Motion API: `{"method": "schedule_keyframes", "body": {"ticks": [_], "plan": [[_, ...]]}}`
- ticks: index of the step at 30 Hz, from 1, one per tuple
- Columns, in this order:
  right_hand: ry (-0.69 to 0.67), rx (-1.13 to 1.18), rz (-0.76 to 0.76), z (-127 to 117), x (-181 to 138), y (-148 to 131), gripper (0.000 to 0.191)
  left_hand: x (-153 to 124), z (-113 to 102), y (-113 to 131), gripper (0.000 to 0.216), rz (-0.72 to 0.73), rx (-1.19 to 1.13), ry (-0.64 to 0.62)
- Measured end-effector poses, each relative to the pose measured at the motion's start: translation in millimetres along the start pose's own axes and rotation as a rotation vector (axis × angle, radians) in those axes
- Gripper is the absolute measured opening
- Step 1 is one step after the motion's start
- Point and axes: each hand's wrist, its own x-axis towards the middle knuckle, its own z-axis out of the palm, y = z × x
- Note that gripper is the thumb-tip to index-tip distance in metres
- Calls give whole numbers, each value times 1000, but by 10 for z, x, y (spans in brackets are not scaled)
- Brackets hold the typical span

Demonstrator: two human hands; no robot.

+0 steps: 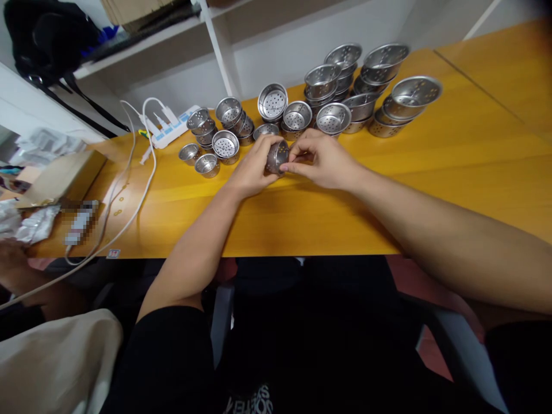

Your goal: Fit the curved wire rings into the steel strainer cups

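Note:
My left hand (255, 168) is closed around a small perforated metal cup (277, 157), which is tilted on its side above the table. At the cup's right edge, my right hand (321, 159) has its thumb and forefinger pinched together; whether they grip the rim or something small is too fine to make out. Just behind the hands stand more perforated cups, among them one holed cup (297, 116) and another beside it (333, 118). Left of my left hand sits a cup with a dotted base (225, 146).
Stacked cups (414, 95) stand at the back right, smaller stacks (201, 123) at the back left. A white power strip (175, 129) and its cable (150, 172) lie on the yellow table (474, 172). A cardboard box (64, 175) and another person's arm (26, 276) are at the left.

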Motion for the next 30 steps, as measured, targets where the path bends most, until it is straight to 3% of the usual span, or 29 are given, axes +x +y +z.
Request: {"method": "schedule_keyframes", "body": {"ticks": [8, 15, 19, 22, 27, 30], "plan": [[28, 2, 7, 16, 2, 4, 43, -29, -89, 131, 83, -79, -12, -9], [-58, 191, -45, 13, 2, -73, 72, -88, -151, 196, 81, -222, -28, -35], [6, 108, -104, -48, 5, -44, 74, -91, -204, 209, 84, -281, 2, -29], [-48, -54, -69, -184, 3, 47, 69, -133, -263, 176, 88, -340, -48, -39], [-299, -326, -31, -360, 4, 219, 43, -236, -334, 41, 85, -343, -112, -58], [-345, -384, -8, -362, 3, 285, 31, -248, -422, -32, 90, -298, -86, 22]]}}
